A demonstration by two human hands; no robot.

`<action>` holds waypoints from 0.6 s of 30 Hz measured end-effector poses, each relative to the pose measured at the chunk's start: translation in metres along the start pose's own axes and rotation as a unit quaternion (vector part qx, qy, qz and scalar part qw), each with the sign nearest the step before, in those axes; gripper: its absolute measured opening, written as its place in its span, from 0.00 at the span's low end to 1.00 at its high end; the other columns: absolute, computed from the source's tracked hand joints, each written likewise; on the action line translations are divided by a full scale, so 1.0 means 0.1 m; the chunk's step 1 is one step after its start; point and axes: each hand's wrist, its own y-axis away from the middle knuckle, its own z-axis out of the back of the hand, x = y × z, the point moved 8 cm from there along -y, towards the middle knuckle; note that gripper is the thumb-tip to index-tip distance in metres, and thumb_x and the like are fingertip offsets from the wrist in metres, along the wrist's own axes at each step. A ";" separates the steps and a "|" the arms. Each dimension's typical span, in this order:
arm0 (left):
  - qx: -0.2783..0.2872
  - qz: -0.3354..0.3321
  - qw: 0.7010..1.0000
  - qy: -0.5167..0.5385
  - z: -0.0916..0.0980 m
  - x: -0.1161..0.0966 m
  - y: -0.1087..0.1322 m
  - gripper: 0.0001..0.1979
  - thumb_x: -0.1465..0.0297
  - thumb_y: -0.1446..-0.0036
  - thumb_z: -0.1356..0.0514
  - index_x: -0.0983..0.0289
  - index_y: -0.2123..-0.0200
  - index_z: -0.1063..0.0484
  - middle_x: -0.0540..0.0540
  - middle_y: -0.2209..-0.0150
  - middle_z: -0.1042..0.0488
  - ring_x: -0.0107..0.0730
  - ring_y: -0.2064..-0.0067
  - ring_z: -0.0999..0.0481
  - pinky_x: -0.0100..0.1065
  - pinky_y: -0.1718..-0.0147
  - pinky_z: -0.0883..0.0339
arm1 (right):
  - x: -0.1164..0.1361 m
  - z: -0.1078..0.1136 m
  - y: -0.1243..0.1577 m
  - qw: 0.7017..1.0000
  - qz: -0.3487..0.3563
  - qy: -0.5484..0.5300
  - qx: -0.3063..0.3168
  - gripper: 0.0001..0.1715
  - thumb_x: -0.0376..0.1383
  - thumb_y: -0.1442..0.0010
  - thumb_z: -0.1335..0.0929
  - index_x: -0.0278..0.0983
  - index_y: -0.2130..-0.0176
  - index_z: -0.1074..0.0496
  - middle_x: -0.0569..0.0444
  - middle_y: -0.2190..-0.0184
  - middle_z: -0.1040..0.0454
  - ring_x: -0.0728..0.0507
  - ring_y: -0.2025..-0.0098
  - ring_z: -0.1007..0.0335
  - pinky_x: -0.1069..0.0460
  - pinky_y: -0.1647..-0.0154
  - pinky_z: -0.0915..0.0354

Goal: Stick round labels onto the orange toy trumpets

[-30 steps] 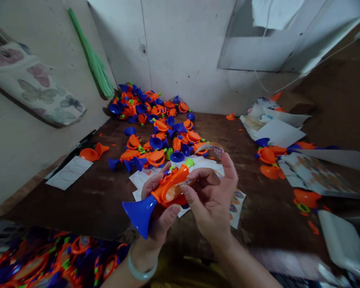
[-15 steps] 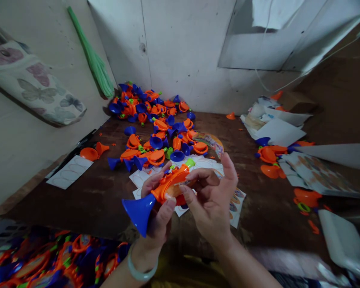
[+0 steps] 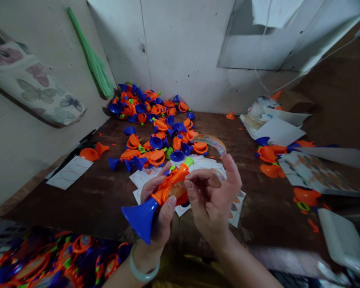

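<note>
My left hand (image 3: pixel 157 212) is wrapped round a toy trumpet (image 3: pixel 170 185), its blue bell pointing down to the left and its green mouthpiece up to the right. The thumb lies along the oval face of the trumpet's orange body. At that face, the thumb and forefinger of my right hand (image 3: pixel 211 196) are pinched on the edge of an oval sticker (image 3: pixel 177 189), mostly hidden by the fingers. A second curved, see-through sticker (image 3: pixel 214 141) clings to a raised fingertip of the same hand. Beneath both hands lie white sticker sheets (image 3: pixel 141 176).
Several toy trumpets (image 3: pixel 156 143) are heaped at the back left and middle of the brown table (image 3: pixel 87 204). A crate (image 3: pixel 4 238) of more trumpets stands at the lower left. At the right lie paper sheets (image 3: pixel 318 172), orange parts (image 3: pixel 271 171) and a pale box (image 3: pixel 337 236).
The trumpet has tilted slightly, its bell a little lower. My right thumb has moved up and right along the oval face, and the sticker on the raised fingertip has shifted slightly right.
</note>
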 end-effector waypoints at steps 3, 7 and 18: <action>-0.001 -0.014 1.000 -0.022 -0.01 -0.02 0.03 0.19 0.69 0.32 0.30 0.50 0.40 0.24 0.55 0.29 0.24 0.51 0.25 0.29 0.53 0.29 0.31 | 0.09 0.01 -0.03 0.996 0.056 0.072 -0.017 0.52 0.25 0.31 0.28 0.56 0.22 0.50 0.59 0.60 0.20 0.43 0.63 0.18 0.37 0.53 0.17; -0.022 -0.019 0.999 -0.041 0.01 -0.06 0.06 0.17 0.68 0.32 0.30 0.50 0.42 0.24 0.54 0.29 0.25 0.54 0.23 0.33 0.55 0.27 0.34 | 0.01 0.03 -0.06 0.996 -0.022 0.085 -0.008 0.49 0.28 0.30 0.26 0.56 0.25 0.49 0.59 0.62 0.19 0.38 0.61 0.17 0.33 0.50 0.20; -0.040 0.016 0.998 -0.034 0.03 -0.01 0.05 0.17 0.65 0.35 0.28 0.50 0.44 0.24 0.53 0.29 0.26 0.52 0.24 0.31 0.53 0.26 0.36 | -0.13 0.04 -0.03 0.996 -0.078 0.046 -0.010 0.40 0.35 0.28 0.25 0.57 0.30 0.47 0.57 0.60 0.20 0.37 0.58 0.17 0.32 0.46 0.21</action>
